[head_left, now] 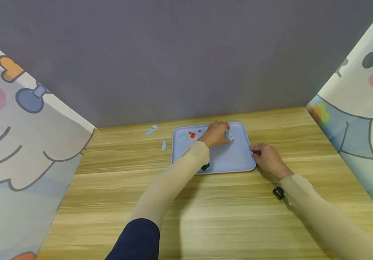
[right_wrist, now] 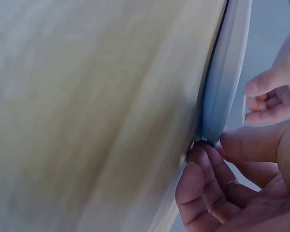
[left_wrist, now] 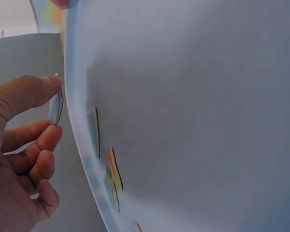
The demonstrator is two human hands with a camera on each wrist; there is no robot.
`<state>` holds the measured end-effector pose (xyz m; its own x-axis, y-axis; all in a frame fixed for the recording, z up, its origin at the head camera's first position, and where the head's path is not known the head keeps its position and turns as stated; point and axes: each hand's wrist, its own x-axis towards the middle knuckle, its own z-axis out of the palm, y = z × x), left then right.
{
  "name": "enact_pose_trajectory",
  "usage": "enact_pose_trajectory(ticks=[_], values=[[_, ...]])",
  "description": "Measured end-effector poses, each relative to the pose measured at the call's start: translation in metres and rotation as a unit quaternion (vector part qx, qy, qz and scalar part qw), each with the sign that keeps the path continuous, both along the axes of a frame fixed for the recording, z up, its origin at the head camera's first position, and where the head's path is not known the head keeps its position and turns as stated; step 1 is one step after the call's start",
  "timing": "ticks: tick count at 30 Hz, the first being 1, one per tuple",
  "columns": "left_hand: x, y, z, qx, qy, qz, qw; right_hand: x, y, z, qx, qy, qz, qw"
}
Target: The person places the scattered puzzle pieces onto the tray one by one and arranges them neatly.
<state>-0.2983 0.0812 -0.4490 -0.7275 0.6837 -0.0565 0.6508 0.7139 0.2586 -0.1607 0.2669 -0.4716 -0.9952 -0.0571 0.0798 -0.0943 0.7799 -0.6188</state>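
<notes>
My left hand [head_left: 215, 134] is over the upper middle of a pale blue tray [head_left: 228, 159]. Between thumb and fingertips it pinches a thin light-blue puzzle piece [left_wrist: 56, 104], held edge-on in the left wrist view. A light-blue piece [head_left: 183, 136] and a red piece [head_left: 191, 135] lie in the tray near its far rim, left of that hand. At the tray's right side my right hand [head_left: 268, 159] grips the rim. The right wrist view shows its thumb [right_wrist: 246, 144] on one side of the rim and curled fingers on the other.
Two light-blue pieces, one farther back [head_left: 151, 130] and one closer to the tray [head_left: 164, 145], lie on the wooden table [head_left: 118, 187] left of the tray. A grey panel [head_left: 186, 61] rises behind the table. Cartoon-printed sheets [head_left: 20, 144] flank both sides.
</notes>
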Motion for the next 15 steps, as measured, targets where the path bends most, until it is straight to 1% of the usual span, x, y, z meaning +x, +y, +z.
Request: enact_pose_trajectory(ticks=[4, 8, 15], values=[[-0.004, 0.013, -0.003, -0.024, 0.0, 0.007, 0.9997, 0.0, 0.0, 0.0, 0.003, 0.002, 0.001, 1.0], [-0.008, 0.022, -0.007, -0.032, 0.0, 0.023, 0.9992, -0.001, 0.0, -0.001, 0.001, -0.002, 0.003, 1.0], [-0.009, 0.036, -0.011, -0.037, 0.003, 0.047, 0.9982, -0.001, -0.001, -0.001, 0.002, -0.008, -0.005, 1.0]])
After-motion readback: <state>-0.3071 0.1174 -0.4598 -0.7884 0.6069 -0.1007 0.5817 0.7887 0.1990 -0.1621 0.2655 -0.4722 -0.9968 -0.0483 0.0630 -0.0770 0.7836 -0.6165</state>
